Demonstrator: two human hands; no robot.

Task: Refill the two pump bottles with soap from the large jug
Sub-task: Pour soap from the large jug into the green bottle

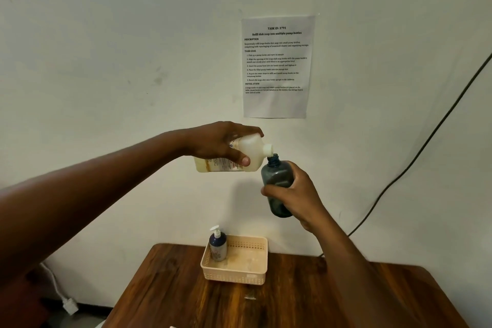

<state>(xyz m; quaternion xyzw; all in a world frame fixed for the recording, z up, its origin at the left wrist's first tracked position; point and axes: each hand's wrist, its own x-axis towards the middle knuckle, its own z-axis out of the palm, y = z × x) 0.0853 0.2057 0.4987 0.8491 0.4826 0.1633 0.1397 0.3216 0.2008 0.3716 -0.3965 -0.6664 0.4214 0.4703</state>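
Note:
High above the table, my left hand [223,142] grips the large white soap jug [253,153], tipped on its side with its spout pointing right. The spout sits at the open mouth of a dark grey pump bottle [278,181] with no pump head on it. My right hand [295,194] holds that bottle around its lower body, leaning slightly left. A second pump bottle [218,243], dark blue with a white pump head, stands upright in the left corner of a beige plastic basket [235,271].
The basket sits at the back of a brown wooden table [186,295] against a white wall. A printed task sheet [277,66] is taped to the wall. A black cable [426,146] runs down the wall on the right. A white plug [69,306] lies on the floor at left.

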